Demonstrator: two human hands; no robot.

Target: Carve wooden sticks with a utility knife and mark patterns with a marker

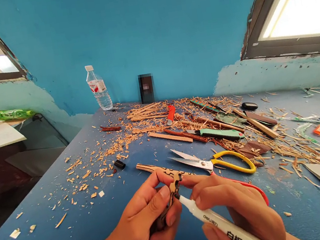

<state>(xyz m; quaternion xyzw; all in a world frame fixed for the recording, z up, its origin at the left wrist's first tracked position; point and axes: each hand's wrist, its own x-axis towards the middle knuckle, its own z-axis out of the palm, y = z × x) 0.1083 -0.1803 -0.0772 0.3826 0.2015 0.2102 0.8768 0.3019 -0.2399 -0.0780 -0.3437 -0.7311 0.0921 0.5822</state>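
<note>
My left hand (144, 214) is closed around a small carved wooden piece (174, 186) with black markings, low in the middle of the view. In my right hand (244, 203) is a white whiteboard marker (202, 212), its black tip against the wood beside my left fingertips. My right fingertips are close to the top of the piece. Just behind my hands lies a wooden strip (152, 168), also marked in black and partly hidden by my fingers. The marker's black cap (119, 164) rests on the table further left.
Yellow-and-red-handled scissors (208, 164) lie open behind my right hand. A green utility knife (220, 133), a red-handled blade (171, 114), wooden sticks (146, 112) and shavings cover the blue table (90, 218). A water bottle (100, 91) stands at the back left.
</note>
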